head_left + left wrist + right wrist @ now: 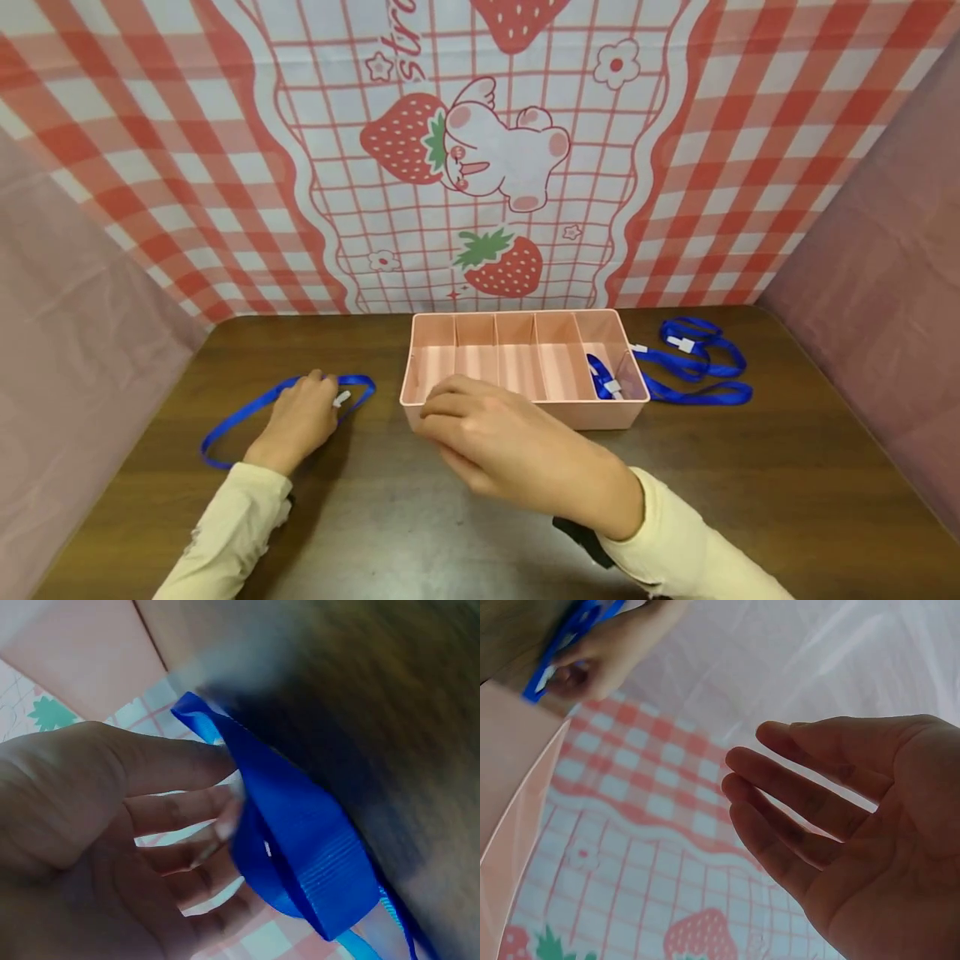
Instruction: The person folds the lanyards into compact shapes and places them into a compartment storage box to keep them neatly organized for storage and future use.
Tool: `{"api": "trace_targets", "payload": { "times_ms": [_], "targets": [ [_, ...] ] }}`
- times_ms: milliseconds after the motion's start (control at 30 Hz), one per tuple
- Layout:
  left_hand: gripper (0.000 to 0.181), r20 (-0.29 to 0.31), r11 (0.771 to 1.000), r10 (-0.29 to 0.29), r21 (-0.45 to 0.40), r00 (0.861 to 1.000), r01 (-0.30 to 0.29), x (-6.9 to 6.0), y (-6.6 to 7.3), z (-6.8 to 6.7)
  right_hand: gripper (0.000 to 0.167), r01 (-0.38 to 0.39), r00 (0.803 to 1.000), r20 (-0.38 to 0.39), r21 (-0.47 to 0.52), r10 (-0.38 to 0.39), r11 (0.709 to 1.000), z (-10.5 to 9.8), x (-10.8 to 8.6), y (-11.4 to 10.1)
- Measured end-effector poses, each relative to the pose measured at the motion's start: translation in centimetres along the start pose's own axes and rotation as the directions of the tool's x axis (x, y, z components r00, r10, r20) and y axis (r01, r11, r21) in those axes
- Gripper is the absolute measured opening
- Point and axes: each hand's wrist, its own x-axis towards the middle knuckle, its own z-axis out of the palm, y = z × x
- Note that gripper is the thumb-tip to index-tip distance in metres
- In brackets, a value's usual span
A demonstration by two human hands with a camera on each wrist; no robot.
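Observation:
On the left of the table, my left hand (300,421) pinches a blue lanyard (251,408) with a white clip (342,399). The left wrist view shows the folded blue strap (300,825) between the thumb and fingers, with the thumb tip partly behind it. My right hand (506,442) hovers in front of a pink divided box (600,416) and hides part of its front wall. Its fingers are loosely bent in the right wrist view, and that hand (870,817) holds nothing. Another blue lanyard (597,375) lies in the box's rightmost compartment.
More blue lanyard strap (727,393), with white clips, lies in loops right of the box. A strawberry-print cloth (495,183) hangs behind the brown wooden table (420,517). Pink cloth (877,217) stands along both sides.

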Motion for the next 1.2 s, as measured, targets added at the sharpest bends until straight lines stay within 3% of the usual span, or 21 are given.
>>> {"api": "trace_targets", "payload": {
  "times_ms": [167, 267, 367, 433, 500, 633, 733, 833, 933, 1033, 1100, 1200],
  "targets": [
    [0.008, -0.023, 0.999, 0.004, -0.045, 1.0, -0.005, 0.3, 0.0, -0.4, 0.01, -0.003, 1.0, -0.014, 0.069, 0.004, 0.998, 0.4, 1.4, -0.3],
    [0.007, -0.097, 0.995, 0.025, -0.096, 0.995, -0.034, 0.5, 0.3, -1.2, 0.01, -0.014, 0.999, -0.03, 0.103, 0.017, 0.995, 0.8, 2.0, 0.0],
    [0.006, -0.174, 0.975, 0.036, -0.208, 0.984, -0.072, 0.7, 1.0, -2.6, 0.009, -0.041, 0.998, -0.045, 0.13, 0.047, 0.991, 1.3, 2.5, 0.6],
    [0.004, -0.202, 0.945, 0.035, -0.312, 0.979, -0.098, 0.6, 1.8, -3.9, 0.012, -0.079, 0.994, -0.058, 0.142, 0.087, 0.987, 1.8, 2.8, 1.1],
    [0.005, -0.2, 0.899, 0.022, -0.425, 0.98, -0.107, 0.3, 2.8, -5.2, 0.02, -0.131, 0.987, -0.07, 0.154, 0.143, 0.979, 2.4, 3.1, 1.7],
    [0.008, -0.21, 0.763, 0.048, -0.623, 0.977, -0.172, -0.7, 4.9, -7.4, 0.039, -0.245, 0.962, -0.059, 0.253, 0.268, 0.936, 3.8, 3.5, 3.1],
    [0.008, -0.225, 0.666, 0.096, -0.709, 0.97, -0.231, -1.6, 6.4, -8.3, 0.04, -0.276, 0.952, -0.015, 0.4, 0.307, 0.874, 4.7, 3.6, 3.9],
    [0.007, -0.236, 0.596, 0.126, -0.758, 0.963, -0.264, -2.2, 7.5, -9.0, 0.029, -0.267, 0.954, 0.033, 0.555, 0.299, 0.788, 5.1, 3.6, 4.3],
    [0.009, -0.242, 0.555, 0.121, -0.788, 0.963, -0.268, -2.7, 8.0, -9.4, 0.019, -0.269, 0.954, 0.092, 0.681, 0.285, 0.681, 5.0, 3.6, 4.3],
    [0.012, -0.262, 0.554, 0.093, -0.788, 0.961, -0.268, -3.1, 8.3, -9.8, 0.018, -0.274, 0.955, 0.139, 0.753, 0.262, 0.598, 4.4, 3.6, 4.1],
    [0.012, -0.281, 0.553, 0.072, -0.787, 0.957, -0.273, -3.4, 8.5, -10.0, 0.019, -0.277, 0.956, 0.155, 0.761, 0.251, 0.586, 3.9, 3.5, 4.0],
    [0.013, -0.307, 0.539, 0.062, -0.791, 0.95, -0.291, -3.8, 8.7, -10.3, 0.018, -0.263, 0.961, 0.138, 0.735, 0.241, 0.625, 3.1, 3.3, 3.9]
  ]
}}
